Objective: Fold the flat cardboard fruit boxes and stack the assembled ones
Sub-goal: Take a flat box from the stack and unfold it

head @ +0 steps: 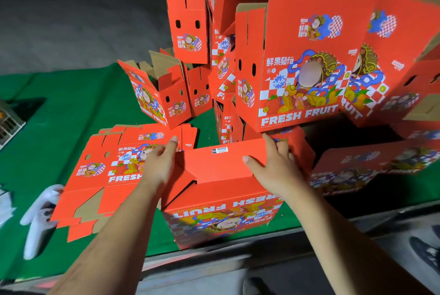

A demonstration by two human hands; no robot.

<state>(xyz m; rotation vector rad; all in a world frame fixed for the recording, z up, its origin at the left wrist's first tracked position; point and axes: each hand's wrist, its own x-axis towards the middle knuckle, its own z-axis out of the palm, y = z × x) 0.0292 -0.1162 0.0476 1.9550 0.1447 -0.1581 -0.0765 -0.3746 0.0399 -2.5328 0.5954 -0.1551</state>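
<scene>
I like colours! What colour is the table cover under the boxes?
Green: the table cover shows best in the head view.

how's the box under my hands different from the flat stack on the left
The box under your hands is folded into a three-dimensional shape; the flat stack lies unfolded on the green table. Its print faces you upside down; the stack's reads upright. Both hands press its bottom flaps; nothing holds the stack. Both share the red FRESH FRUIT design.
</scene>
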